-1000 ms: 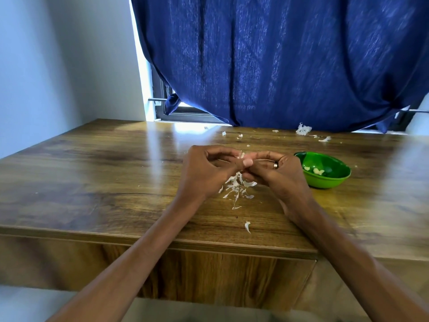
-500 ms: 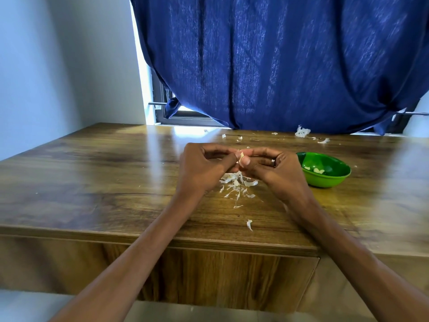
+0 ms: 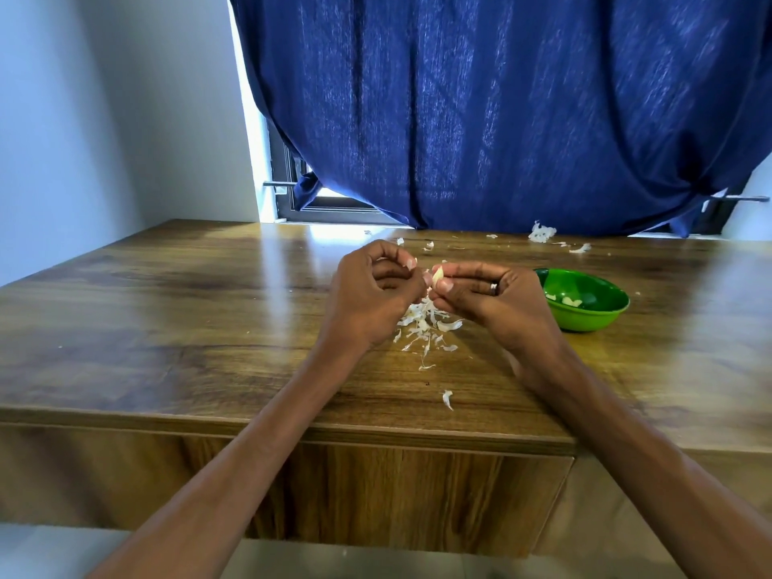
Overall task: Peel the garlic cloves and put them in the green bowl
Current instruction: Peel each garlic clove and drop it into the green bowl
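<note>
Smooth pale garlic clove [image 3: 437,275], perhaps half-peeled

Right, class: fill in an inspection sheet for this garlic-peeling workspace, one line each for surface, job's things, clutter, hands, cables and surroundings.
Surface: wooden table, glossy, with light glare at its far edge.
Job's things: garlic clove held above the table between both hands; green bowl to the right, with a few pale peeled cloves inside.
Clutter: pile of garlic skins under the hands; one stray skin nearer the front edge; more scraps by the curtain.
Hands: right hand pinches the clove and wears a ring; left hand has curled fingers at the clove, contact unclear.
Cables: nothing seen.
Surroundings: blue curtain over a window; pale wall to the left.
</note>
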Demonstrator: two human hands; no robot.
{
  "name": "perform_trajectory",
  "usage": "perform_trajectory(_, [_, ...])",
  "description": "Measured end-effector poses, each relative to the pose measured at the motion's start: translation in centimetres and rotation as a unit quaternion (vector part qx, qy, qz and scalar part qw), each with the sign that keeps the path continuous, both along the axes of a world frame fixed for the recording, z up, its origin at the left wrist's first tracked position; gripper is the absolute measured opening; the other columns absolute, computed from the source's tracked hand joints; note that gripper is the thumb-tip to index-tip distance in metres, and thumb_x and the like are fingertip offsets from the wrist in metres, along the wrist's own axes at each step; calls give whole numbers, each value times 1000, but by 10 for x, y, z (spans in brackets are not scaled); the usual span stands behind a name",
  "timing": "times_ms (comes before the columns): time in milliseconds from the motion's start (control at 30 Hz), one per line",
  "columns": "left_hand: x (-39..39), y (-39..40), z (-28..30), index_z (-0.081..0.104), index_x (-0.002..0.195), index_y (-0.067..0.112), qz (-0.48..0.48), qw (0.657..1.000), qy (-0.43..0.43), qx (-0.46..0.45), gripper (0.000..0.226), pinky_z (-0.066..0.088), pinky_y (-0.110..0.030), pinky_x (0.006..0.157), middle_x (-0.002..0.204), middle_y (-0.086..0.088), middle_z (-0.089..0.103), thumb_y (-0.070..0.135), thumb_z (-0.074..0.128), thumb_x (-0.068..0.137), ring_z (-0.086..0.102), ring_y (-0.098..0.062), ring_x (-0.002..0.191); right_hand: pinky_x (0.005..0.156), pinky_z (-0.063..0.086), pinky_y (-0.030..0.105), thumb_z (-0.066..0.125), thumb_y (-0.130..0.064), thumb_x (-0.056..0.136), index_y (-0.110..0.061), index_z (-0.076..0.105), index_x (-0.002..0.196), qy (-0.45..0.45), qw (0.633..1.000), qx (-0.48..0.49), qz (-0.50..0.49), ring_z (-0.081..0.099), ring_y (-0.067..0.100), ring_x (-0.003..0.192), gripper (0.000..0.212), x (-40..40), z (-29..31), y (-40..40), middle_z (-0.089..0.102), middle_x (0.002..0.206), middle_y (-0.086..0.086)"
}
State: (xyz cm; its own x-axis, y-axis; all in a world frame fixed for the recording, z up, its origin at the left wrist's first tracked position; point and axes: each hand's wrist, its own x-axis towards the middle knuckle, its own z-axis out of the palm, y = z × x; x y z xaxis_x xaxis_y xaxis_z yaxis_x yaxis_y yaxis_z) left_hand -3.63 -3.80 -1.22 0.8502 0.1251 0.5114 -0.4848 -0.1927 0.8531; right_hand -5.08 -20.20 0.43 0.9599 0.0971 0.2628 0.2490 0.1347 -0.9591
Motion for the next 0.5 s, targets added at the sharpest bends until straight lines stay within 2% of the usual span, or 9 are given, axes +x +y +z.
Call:
perform_trajectory(167, [-5, 1, 2, 78, 92, 10, 22, 999, -16, 19, 9, 64, -35, 75, 80, -4, 77, 7, 81, 84, 76, -18, 74, 72, 61, 21, 72, 3, 84, -4, 73, 101, 17, 1000, 10, -2, 76, 18, 82, 19, -1, 0, 0, 78, 90, 12])
perform_trajectory(267, [-8, 0, 3, 80, 102, 14, 63, 993, -60, 85, 12, 62, -27, 76, 85, 3, 79, 12, 75, 91, 74, -6, 73, 74, 60, 22, 75, 0, 82, -6, 74, 101, -1, 1000, -13, -13, 76, 20, 86, 19, 0, 0, 0, 78, 91, 11])
perform_trajectory(400, [-10, -4, 4, 82, 93, 21, 75, 988, -81, 107, 11, 59, -19, 75, 97, 4, 77, 18, 84, 83, 73, -2, 79, 74, 60, 23, 79, -5, 79, -5, 73, 104, -31, 999, -35, -20, 76, 19, 86, 25, 0, -2, -1, 78, 92, 9])
perform_trajectory(500, [-8, -4, 3, 82, 90, 18, 93, 986, -76, 118, 10, 56, -13, 71, 101, 7, 73, 19, 86, 80, 71, 0, 82, 70, 59, 20, 79, -3, 78, -8, 74, 101, -37, 998, -43, -32, 76, 17, 84, 24, -1, -2, -1, 78, 93, 7])
